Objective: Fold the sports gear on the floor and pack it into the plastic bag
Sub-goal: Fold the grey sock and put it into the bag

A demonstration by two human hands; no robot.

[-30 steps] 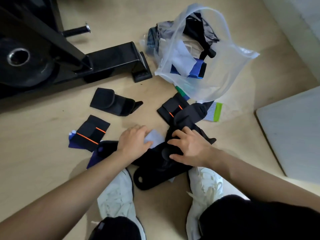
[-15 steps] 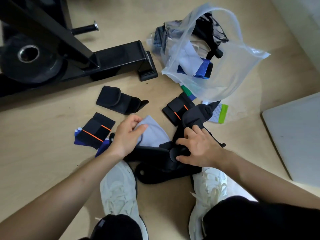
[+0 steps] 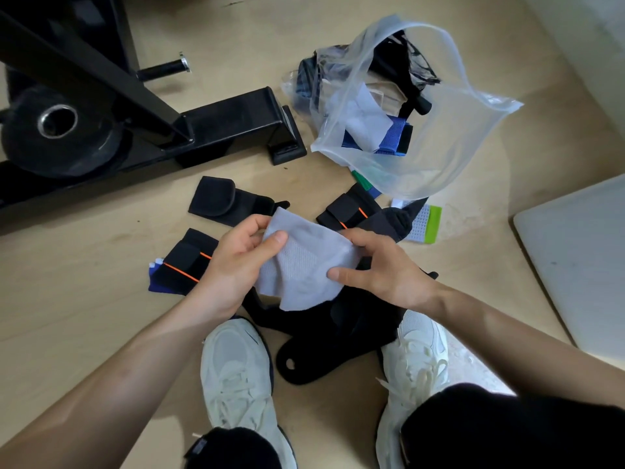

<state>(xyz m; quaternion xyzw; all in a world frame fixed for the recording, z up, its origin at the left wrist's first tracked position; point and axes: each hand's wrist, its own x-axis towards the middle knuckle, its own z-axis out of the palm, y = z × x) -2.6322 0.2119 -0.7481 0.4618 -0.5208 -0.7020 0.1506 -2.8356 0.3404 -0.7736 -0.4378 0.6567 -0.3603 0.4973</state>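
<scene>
A: Where is the grey knit piece point(image 3: 304, 265)?
B: Lifted over the black strap pile point(image 3: 321, 346), between both hands. The left hand point(image 3: 233, 265) pinches its upper left edge, thumb on top. The right hand point(image 3: 382, 272) pinches the right edge.
A: Texture?
B: Soft, with a mesh panel mid-face. The lower edge hangs wavy.
A: Room?
B: The plastic bag point(image 3: 456, 130) is clear, crinkled and partly filled, its mouth gaping toward the hands. The black steel frame point(image 3: 230, 126) bounds the left and the pale board point(image 3: 575, 258) the right.
</scene>
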